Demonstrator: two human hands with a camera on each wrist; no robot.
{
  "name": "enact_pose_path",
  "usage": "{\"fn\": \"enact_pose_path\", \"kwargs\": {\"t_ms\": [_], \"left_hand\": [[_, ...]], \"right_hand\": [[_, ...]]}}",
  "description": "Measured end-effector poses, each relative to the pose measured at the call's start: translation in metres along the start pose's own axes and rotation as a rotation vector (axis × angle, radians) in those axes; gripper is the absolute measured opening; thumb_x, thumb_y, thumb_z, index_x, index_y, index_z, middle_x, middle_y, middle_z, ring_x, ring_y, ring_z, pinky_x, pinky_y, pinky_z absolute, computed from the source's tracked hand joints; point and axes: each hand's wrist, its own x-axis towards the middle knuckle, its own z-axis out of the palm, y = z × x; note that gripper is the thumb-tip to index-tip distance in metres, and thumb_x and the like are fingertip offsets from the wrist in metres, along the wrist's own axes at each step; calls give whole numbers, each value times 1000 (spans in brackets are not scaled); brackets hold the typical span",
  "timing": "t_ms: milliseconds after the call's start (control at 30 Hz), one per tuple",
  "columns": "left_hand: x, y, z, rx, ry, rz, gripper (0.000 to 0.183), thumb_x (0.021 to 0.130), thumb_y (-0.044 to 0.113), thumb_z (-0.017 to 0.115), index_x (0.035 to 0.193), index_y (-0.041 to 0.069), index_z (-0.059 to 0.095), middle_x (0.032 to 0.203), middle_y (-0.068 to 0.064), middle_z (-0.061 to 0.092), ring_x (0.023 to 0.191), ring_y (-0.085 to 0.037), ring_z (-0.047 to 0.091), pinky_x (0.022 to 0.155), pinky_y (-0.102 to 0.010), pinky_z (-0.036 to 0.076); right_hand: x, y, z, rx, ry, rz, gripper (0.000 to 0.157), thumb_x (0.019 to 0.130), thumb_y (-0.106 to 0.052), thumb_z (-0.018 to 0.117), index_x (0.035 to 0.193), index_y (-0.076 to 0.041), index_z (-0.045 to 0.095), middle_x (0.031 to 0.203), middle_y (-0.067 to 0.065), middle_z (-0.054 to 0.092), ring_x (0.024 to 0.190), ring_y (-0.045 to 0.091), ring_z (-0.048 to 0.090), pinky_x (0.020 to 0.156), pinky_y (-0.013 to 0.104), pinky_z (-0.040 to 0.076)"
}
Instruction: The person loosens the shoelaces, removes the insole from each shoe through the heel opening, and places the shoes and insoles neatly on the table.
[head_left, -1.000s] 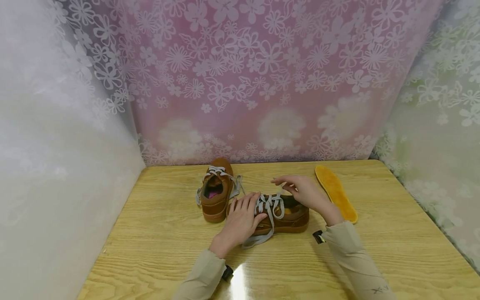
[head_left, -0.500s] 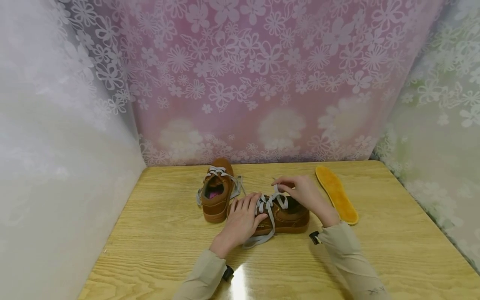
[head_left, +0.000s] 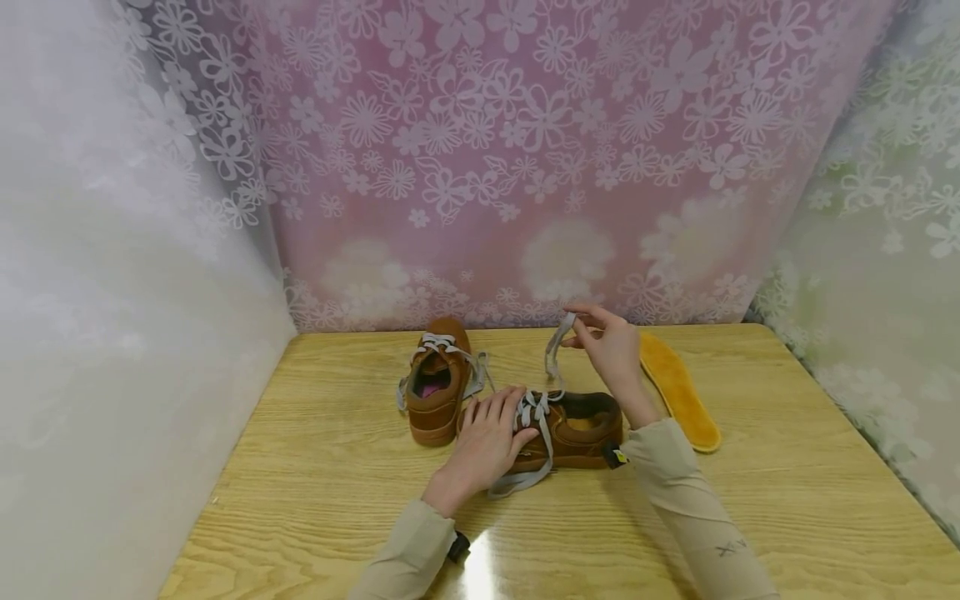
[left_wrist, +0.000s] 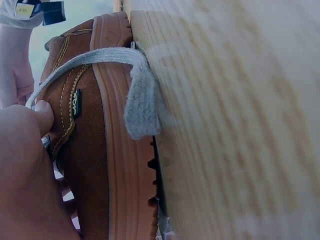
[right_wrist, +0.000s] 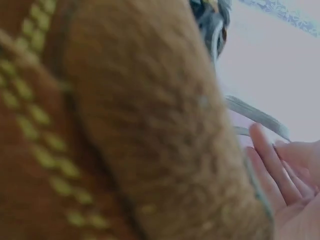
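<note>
A brown lace-up shoe lies sideways on the table, toe to the left and heel to the right. My left hand holds its front part, fingers across the top and thumb against the upper in the left wrist view. My right hand, raised beyond the shoe's opening, pinches the end of a grey shoelace between thumb and fingers. That lace rises from the top eyelets. Another lace end hangs down the near side onto the table. In the right wrist view, the brown heel collar hides much of the scene.
A second brown shoe stands to the left, toe away, its laces loose. At the right lies an orange insole. The wooden table meets a pink floral curtain behind, with pale sheets at both sides.
My right hand has gone from close over the laces up and away from me, drawing the lace out into a lifted strand; the loop by the eyelets is gone. The left hand stays on the shoe.
</note>
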Motion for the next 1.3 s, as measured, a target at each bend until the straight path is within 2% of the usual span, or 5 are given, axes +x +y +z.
{"fn": "enact_pose_path", "kwargs": {"t_ms": [167,533,900,1100,1300], "left_hand": [[0,-1,0,-2,-8,-6,65,107,51,37,160,17,23,160,-9,33,145,-30,36,118,-58,28],[0,-2,-1,-4,5,1,64,107,51,37,160,16,24,159,-9,34,145,-30,36,119,-58,26],[-1,-4,3,-2,-5,-1,65,107,52,34,161,17,21,160,-9,33,145,-30,36,118,-58,27],[-1,-1,2,-1,-2,7,65,108,51,35,160,16,22,160,-9,32,144,-30,37,118,-59,28],[0,-2,2,-4,10,10,65,107,52,35,160,16,22,160,-9,33,144,-30,37,118,-59,28]], "right_hand": [[-10,7,1,-83,-289,-10,39,103,-3,58,141,-10,60,130,17,67,91,29,75,71,35,61],[-34,14,-18,-266,-652,-150,35,95,9,63,124,-8,72,118,11,72,102,30,70,85,44,59],[-35,5,4,-374,-410,-203,30,98,-3,65,124,-14,75,105,8,77,56,11,58,55,25,47],[-48,5,10,-361,-349,-258,41,101,1,59,140,-12,60,123,14,69,95,28,71,73,40,59],[-61,-2,6,-371,-154,-410,17,90,-16,79,103,-12,70,122,11,67,112,33,64,86,50,56]]}}
